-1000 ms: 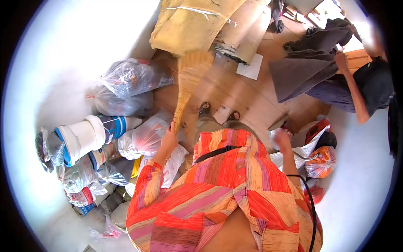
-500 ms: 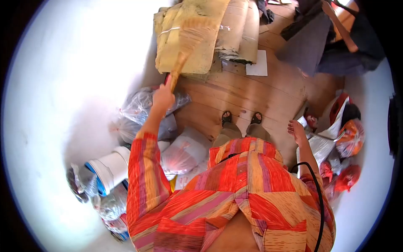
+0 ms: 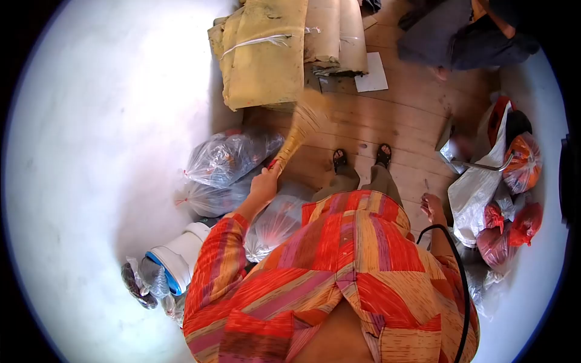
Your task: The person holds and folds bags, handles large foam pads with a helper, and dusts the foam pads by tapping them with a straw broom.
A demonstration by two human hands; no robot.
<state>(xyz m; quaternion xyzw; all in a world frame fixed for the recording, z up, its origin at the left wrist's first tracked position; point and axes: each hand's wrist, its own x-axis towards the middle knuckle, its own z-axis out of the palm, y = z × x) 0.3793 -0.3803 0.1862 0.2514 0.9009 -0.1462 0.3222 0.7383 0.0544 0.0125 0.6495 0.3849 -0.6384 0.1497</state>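
My left hand [image 3: 262,189] is closed around the handle of a straw hand broom [image 3: 298,134]. The bristles point away from me and to the right, over the wooden floor, and blur at the tip. Just beyond them is the near edge of a flattened cardboard stack [image 3: 266,66] tied with white string. My right hand [image 3: 431,207] hangs low by my side with its fingers loosely apart and nothing in them. It is nearest to a white sack [image 3: 475,199] on the right.
Clear plastic bags [image 3: 227,158] and a white bucket [image 3: 175,257] lie along the left wall. At right are an orange bag [image 3: 521,162] and red bags [image 3: 525,224]. A white sheet [image 3: 371,72] lies on the floor [image 3: 357,121]. Another person [image 3: 466,42] is at the far right.
My left hand has drawn the broom back toward me and to the right, off the cardboard. My right hand has dropped lower. The other person has shifted upward in view.
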